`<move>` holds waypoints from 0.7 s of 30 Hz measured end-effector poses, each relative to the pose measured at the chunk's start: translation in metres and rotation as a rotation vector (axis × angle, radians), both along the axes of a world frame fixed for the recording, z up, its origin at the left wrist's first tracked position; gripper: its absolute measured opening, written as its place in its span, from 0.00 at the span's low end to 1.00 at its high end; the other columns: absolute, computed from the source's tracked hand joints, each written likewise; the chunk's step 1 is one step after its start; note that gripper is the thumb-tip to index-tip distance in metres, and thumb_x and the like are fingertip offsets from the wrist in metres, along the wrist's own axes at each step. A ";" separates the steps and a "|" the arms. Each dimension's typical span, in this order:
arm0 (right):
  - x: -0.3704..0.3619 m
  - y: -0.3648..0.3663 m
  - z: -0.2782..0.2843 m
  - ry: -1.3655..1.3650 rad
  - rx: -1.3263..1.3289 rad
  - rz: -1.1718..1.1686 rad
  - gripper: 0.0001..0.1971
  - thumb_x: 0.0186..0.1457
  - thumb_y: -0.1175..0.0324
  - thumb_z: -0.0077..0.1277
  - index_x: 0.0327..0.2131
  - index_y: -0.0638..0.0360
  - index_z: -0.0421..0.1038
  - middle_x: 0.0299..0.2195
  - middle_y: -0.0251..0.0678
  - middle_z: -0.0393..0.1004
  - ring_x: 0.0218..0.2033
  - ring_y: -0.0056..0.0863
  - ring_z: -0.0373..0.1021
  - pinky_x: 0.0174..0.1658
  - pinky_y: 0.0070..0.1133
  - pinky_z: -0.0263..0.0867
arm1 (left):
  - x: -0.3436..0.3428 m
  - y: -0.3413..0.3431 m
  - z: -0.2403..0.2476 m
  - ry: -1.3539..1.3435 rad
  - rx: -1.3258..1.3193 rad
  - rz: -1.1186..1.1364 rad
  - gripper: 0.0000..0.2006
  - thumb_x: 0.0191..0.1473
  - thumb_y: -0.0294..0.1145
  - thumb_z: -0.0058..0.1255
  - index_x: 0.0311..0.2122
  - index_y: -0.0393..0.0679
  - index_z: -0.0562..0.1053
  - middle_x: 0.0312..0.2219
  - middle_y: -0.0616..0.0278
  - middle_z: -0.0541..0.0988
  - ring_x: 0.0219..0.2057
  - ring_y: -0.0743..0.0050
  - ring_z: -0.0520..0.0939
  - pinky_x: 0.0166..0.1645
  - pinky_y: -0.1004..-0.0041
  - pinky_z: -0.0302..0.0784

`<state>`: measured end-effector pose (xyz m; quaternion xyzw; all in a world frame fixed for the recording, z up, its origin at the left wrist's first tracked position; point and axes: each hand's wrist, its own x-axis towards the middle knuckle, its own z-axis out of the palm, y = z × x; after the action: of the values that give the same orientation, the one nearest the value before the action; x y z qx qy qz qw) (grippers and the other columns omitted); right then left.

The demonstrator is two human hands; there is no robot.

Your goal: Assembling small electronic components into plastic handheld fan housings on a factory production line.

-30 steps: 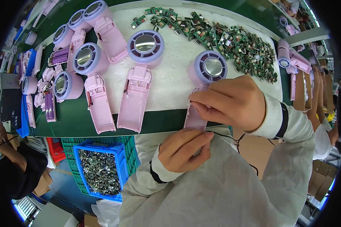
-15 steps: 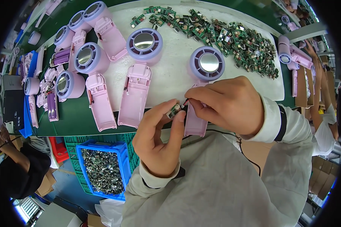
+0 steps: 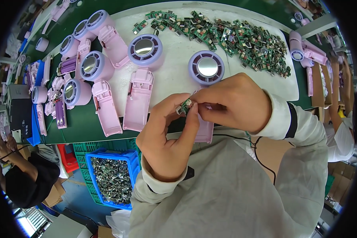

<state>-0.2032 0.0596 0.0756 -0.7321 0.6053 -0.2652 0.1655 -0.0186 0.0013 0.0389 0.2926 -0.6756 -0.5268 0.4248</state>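
Between thumb and fingers, my left hand (image 3: 166,137) grips a small green circuit board (image 3: 186,105). My right hand (image 3: 236,105) is closed in a pinch against the board's right side, at the thin red and dark wire with a small white plug that shows half a second ago. The fingertips now hide most of that wire. Under my hands lies an open pink fan handle (image 3: 204,131), partly covered. Its round lilac fan head (image 3: 206,68) with a mirror-like centre sits just beyond my right hand.
A heap of green circuit boards (image 3: 254,45) covers the far right of the white mat (image 3: 174,83). Several pink fans (image 3: 139,99) with open handles lie to the left. Below the table's front edge stands a blue crate (image 3: 135,164) full of small parts. Co-workers' arms (image 3: 22,160) show at both sides.
My right fingers have closed in on the board, and the wire and plug between the hands are now mostly covered. Both hands have risen slightly in the picture, and the view has shifted a little.
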 end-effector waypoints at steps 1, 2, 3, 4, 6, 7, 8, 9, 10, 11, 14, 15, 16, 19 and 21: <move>-0.002 0.000 0.000 -0.021 0.011 0.013 0.10 0.50 0.72 0.60 0.37 0.58 0.79 0.21 0.36 0.76 0.21 0.34 0.75 0.24 0.28 0.69 | 0.000 0.000 0.000 -0.004 -0.002 -0.011 0.16 0.53 0.17 0.63 0.48 0.37 0.77 0.39 0.59 0.83 0.36 0.80 0.83 0.41 0.78 0.81; -0.003 0.000 0.000 -0.041 0.022 0.027 0.10 0.50 0.72 0.60 0.38 0.58 0.79 0.21 0.36 0.76 0.21 0.34 0.75 0.24 0.28 0.69 | 0.000 0.001 0.001 -0.005 -0.005 -0.017 0.16 0.53 0.17 0.63 0.48 0.37 0.77 0.39 0.59 0.83 0.36 0.80 0.83 0.41 0.78 0.81; -0.005 0.000 0.000 -0.042 0.019 0.022 0.10 0.50 0.72 0.60 0.38 0.58 0.79 0.21 0.36 0.76 0.21 0.34 0.75 0.24 0.28 0.69 | 0.001 0.001 0.001 -0.021 -0.021 -0.032 0.17 0.53 0.15 0.62 0.49 0.36 0.76 0.39 0.59 0.83 0.37 0.79 0.83 0.42 0.78 0.80; -0.005 0.000 -0.001 -0.031 0.017 0.033 0.10 0.50 0.72 0.60 0.38 0.58 0.78 0.21 0.36 0.76 0.21 0.34 0.75 0.24 0.28 0.69 | 0.001 0.002 0.001 -0.036 -0.037 -0.047 0.18 0.53 0.13 0.61 0.50 0.35 0.74 0.39 0.59 0.82 0.39 0.78 0.83 0.42 0.78 0.80; -0.006 0.000 -0.002 -0.009 0.013 0.058 0.10 0.50 0.73 0.59 0.38 0.58 0.78 0.21 0.36 0.76 0.20 0.34 0.74 0.24 0.28 0.69 | 0.002 0.002 0.002 -0.051 -0.056 -0.064 0.19 0.53 0.11 0.59 0.51 0.34 0.72 0.39 0.59 0.81 0.40 0.77 0.83 0.43 0.78 0.80; -0.006 0.001 -0.004 -0.009 0.010 0.056 0.10 0.50 0.73 0.59 0.38 0.58 0.78 0.21 0.36 0.76 0.20 0.34 0.74 0.24 0.28 0.69 | 0.001 0.002 0.003 -0.049 -0.060 -0.065 0.19 0.54 0.12 0.59 0.51 0.34 0.72 0.39 0.58 0.81 0.40 0.77 0.83 0.43 0.77 0.80; -0.006 0.001 -0.005 -0.023 -0.002 0.051 0.10 0.50 0.72 0.60 0.38 0.57 0.78 0.21 0.36 0.76 0.20 0.33 0.74 0.24 0.27 0.69 | 0.001 0.002 0.003 -0.046 -0.064 -0.066 0.19 0.54 0.12 0.58 0.51 0.33 0.72 0.40 0.58 0.81 0.40 0.76 0.83 0.43 0.77 0.80; -0.006 0.001 -0.007 -0.036 -0.013 0.045 0.10 0.49 0.72 0.60 0.37 0.57 0.78 0.20 0.35 0.76 0.20 0.32 0.74 0.24 0.27 0.69 | 0.001 0.002 0.004 -0.043 -0.068 -0.066 0.18 0.55 0.12 0.58 0.51 0.33 0.72 0.40 0.57 0.81 0.40 0.76 0.83 0.43 0.77 0.80; -0.006 0.002 -0.008 -0.050 -0.024 0.040 0.10 0.49 0.72 0.60 0.37 0.56 0.78 0.20 0.35 0.75 0.20 0.32 0.74 0.24 0.26 0.69 | 0.003 0.002 0.004 -0.044 -0.070 -0.066 0.18 0.55 0.12 0.58 0.51 0.33 0.72 0.40 0.57 0.81 0.40 0.76 0.83 0.43 0.77 0.80; -0.005 0.002 -0.010 -0.053 -0.025 0.038 0.10 0.49 0.72 0.60 0.37 0.56 0.78 0.20 0.35 0.75 0.20 0.32 0.74 0.24 0.26 0.69 | 0.006 0.002 0.003 -0.016 -0.015 -0.025 0.18 0.55 0.13 0.58 0.51 0.34 0.73 0.41 0.57 0.82 0.40 0.76 0.83 0.43 0.77 0.80; -0.003 0.001 -0.014 -0.023 -0.096 0.030 0.10 0.48 0.73 0.61 0.36 0.55 0.79 0.19 0.33 0.75 0.19 0.29 0.74 0.23 0.25 0.68 | 0.011 0.003 0.001 0.036 0.097 0.055 0.17 0.55 0.14 0.59 0.50 0.35 0.76 0.42 0.57 0.82 0.40 0.75 0.84 0.44 0.78 0.81; -0.002 0.002 -0.016 -0.025 -0.096 0.028 0.10 0.48 0.73 0.61 0.36 0.55 0.79 0.19 0.33 0.75 0.19 0.29 0.74 0.23 0.25 0.68 | 0.012 0.003 0.000 0.023 0.114 0.027 0.17 0.56 0.14 0.58 0.51 0.34 0.74 0.42 0.56 0.82 0.40 0.74 0.84 0.44 0.77 0.81; -0.003 0.002 -0.016 -0.009 -0.130 0.023 0.10 0.47 0.73 0.62 0.36 0.55 0.79 0.19 0.32 0.74 0.19 0.28 0.73 0.22 0.24 0.68 | 0.012 0.003 -0.001 0.012 0.130 0.003 0.17 0.57 0.14 0.56 0.53 0.33 0.73 0.42 0.56 0.82 0.40 0.74 0.84 0.44 0.76 0.80; -0.004 0.001 -0.017 0.025 -0.197 0.016 0.10 0.46 0.73 0.62 0.35 0.54 0.79 0.18 0.31 0.74 0.18 0.27 0.73 0.21 0.24 0.67 | 0.013 0.004 -0.005 -0.022 0.133 -0.036 0.18 0.58 0.14 0.55 0.54 0.33 0.71 0.42 0.56 0.81 0.41 0.73 0.84 0.44 0.76 0.80; -0.004 0.001 -0.016 0.007 -0.191 0.016 0.10 0.45 0.74 0.62 0.35 0.54 0.79 0.18 0.31 0.73 0.18 0.27 0.72 0.21 0.24 0.67 | 0.013 0.005 -0.008 -0.068 0.107 -0.072 0.18 0.58 0.14 0.56 0.54 0.33 0.71 0.41 0.56 0.81 0.40 0.74 0.84 0.45 0.76 0.80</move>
<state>-0.2071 0.0608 0.0594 -0.7503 0.5719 -0.3178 0.0952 -0.0055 0.0067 0.0308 0.3081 -0.6706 -0.5670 0.3659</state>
